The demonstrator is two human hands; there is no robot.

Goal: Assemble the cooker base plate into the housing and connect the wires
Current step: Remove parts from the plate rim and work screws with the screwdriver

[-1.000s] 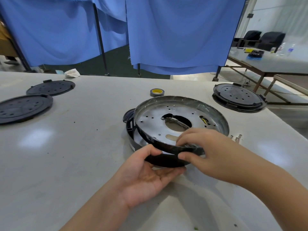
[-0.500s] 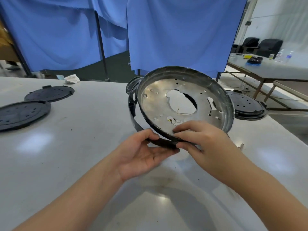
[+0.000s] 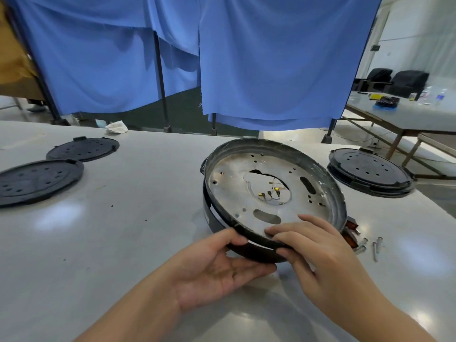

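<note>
I've lowered the base plate [image 3: 271,191] from its steep tilt; it sits askew in the housing [image 3: 254,250] at my one o'clock. My right hand [image 3: 318,253] pinches its near rim; my left hand [image 3: 217,270] cups underneath, thumb on the rim.

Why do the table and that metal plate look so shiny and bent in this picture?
Head view: overhead lights leave soft white glare patches on the table and a bright sheen on the metal base plate; the wide-angle lens bows the table edge and curtain poles; the hands cast soft shadows below the left hand and right hand; the far right room looks washed out.
</note>
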